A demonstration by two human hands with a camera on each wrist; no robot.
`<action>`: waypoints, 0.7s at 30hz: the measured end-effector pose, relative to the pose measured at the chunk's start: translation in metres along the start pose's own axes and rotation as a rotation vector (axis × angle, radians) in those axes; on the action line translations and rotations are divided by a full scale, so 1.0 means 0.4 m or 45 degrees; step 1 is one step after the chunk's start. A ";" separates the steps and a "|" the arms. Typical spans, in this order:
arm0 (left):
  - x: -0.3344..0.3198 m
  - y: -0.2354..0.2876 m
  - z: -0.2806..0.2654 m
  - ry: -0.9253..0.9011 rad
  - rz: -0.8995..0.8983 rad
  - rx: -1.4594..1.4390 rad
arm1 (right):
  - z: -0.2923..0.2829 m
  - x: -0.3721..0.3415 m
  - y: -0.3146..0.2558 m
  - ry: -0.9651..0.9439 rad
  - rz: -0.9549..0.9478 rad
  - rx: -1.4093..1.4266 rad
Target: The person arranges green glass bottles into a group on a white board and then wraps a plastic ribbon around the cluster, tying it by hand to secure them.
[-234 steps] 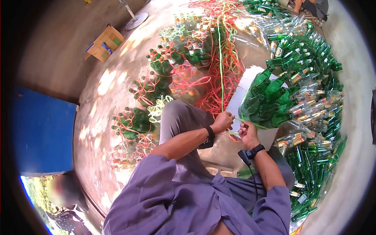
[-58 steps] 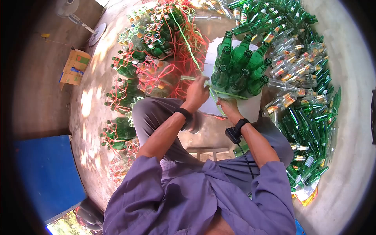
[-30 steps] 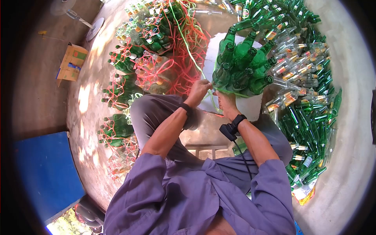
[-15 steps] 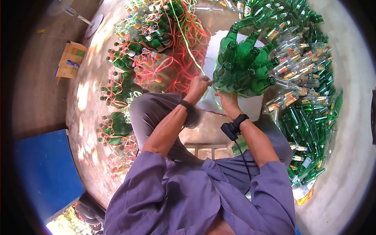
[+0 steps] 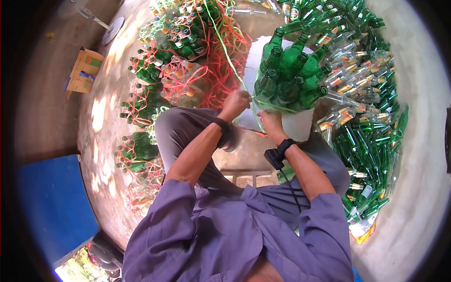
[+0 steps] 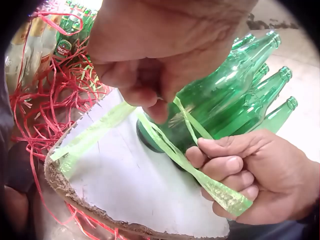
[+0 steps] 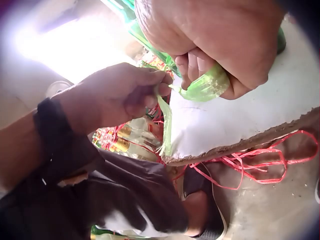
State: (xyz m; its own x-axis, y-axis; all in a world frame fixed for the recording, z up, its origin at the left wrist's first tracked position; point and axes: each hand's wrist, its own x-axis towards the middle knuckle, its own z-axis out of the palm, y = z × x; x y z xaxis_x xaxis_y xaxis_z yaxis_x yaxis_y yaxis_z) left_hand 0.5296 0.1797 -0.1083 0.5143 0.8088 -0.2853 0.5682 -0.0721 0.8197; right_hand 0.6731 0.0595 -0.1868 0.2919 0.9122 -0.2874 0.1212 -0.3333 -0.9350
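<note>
A cluster of green glass bottles (image 5: 286, 70) stands upright on a white board (image 5: 300, 120), with light-green plastic twine (image 5: 277, 107) round its near side. My left hand (image 5: 236, 105) pinches the twine at the cluster's near left corner, fingers curled. Close to its right, my right hand (image 5: 271, 123) holds twine too; in the left wrist view, its curled fingers (image 6: 232, 165) grip a strand beside the bottles. A loose flat end of twine (image 6: 220, 192) lies across those fingers. In the right wrist view, the twine (image 7: 205, 87) bunches under my right hand, and both hands nearly meet.
Red twine (image 5: 228, 70) lies tangled left of the board. Bottle bundles tied with red twine (image 5: 183, 82) stand further left. Loose bottles (image 5: 357, 84) pile up along the right wall. A cardboard box (image 5: 85, 70) stands at the far left.
Since the earliest frame, both hands have moved forward and left, up against the bottle cluster. Over the last second the right hand has drawn slightly back from the bottles, the left staying near its place.
</note>
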 end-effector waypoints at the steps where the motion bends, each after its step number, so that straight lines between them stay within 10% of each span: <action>1: -0.001 0.002 -0.001 -0.001 0.007 0.000 | 0.001 -0.001 0.007 0.008 -0.190 -0.168; 13: -0.009 0.011 0.005 0.058 0.063 0.248 | 0.062 -0.114 -0.201 -0.241 0.223 -0.126; 16: -0.006 0.009 0.007 -0.066 -0.090 0.082 | 0.087 -0.108 -0.166 -0.212 -0.311 -0.493; 21: -0.002 -0.016 0.039 -0.111 -0.162 -0.410 | 0.116 -0.091 -0.129 -0.272 -0.154 -0.248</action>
State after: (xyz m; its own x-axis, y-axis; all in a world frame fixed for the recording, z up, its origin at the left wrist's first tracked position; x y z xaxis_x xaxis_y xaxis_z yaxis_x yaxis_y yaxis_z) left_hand 0.5355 0.1703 -0.1212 0.5134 0.7455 -0.4250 0.4065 0.2250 0.8855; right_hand 0.6124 0.0546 -0.1379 0.0608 0.9706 -0.2329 0.3284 -0.2398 -0.9136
